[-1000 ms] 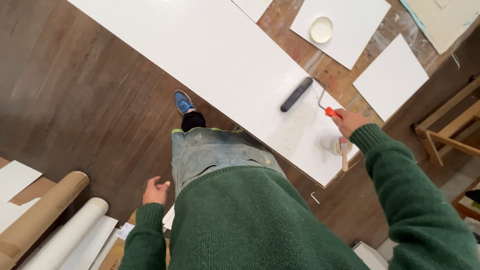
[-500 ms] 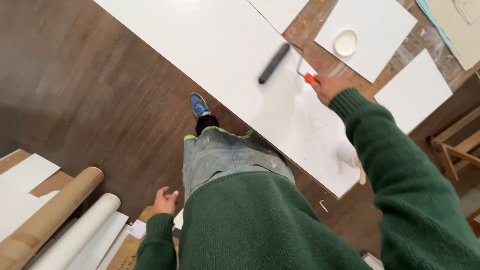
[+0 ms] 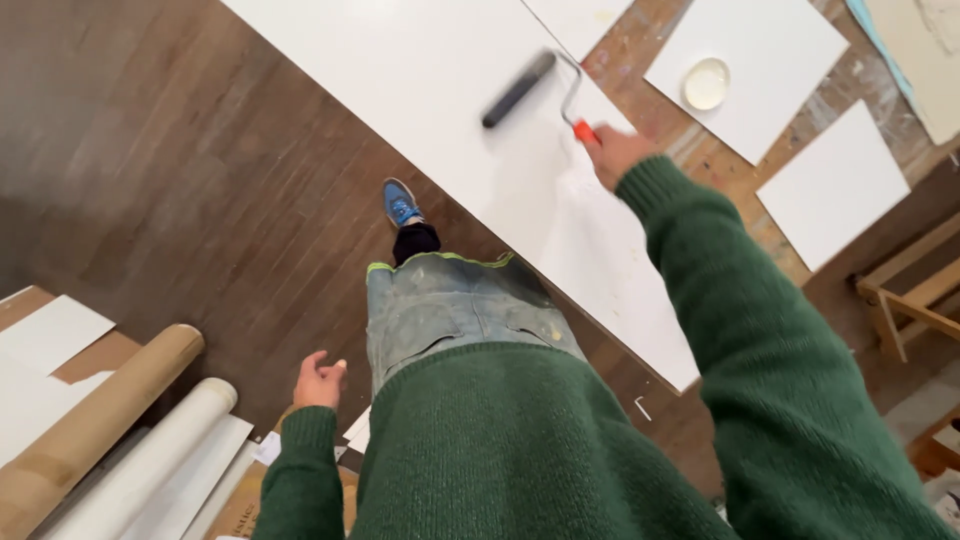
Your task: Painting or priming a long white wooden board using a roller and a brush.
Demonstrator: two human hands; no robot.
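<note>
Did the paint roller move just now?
Yes. The roller slid away from the person's shoe, up along the big white board, pushed by the right hand.

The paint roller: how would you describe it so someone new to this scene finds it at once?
Start at the large white panel lying across the wooden floor. Near its right edge, the right hand grips an orange handle. From there a bent wire leads to the paint roller, the only dark cylinder on the white surface.
</note>
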